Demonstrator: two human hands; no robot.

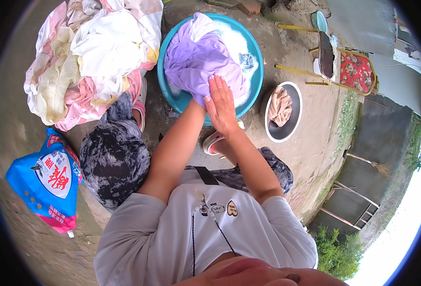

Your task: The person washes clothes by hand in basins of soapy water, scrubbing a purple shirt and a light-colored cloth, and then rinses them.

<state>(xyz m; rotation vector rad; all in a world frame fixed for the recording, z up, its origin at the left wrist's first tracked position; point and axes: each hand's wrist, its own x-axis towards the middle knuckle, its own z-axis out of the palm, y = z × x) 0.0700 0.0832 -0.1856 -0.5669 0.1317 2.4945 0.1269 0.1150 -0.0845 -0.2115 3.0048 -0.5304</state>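
Observation:
In front of me a turquoise plastic basin [162, 91] holds a lavender cloth [199, 59] and white suds [232, 37]. My right hand [220, 102] lies flat on the near part of the cloth, fingers extended and thumb a little apart. My left forearm [180, 146] runs up to the same cloth; the left hand itself is covered by it, so its grip is hidden. A paler lavender part [200, 26] of the fabric is at the far side of the basin. A small bluish piece, unclear in kind, [247, 61] shows among the suds.
At left lies a heap of white, pink and cream fabric [106, 43]. Nearer is a blue detergent bag [35, 182]. A white-rimmed basin [298, 123] with beige cloth [280, 105] stands at right. Beyond it is a yellow-framed chair [357, 71]. My sandalled feet flank the turquoise basin.

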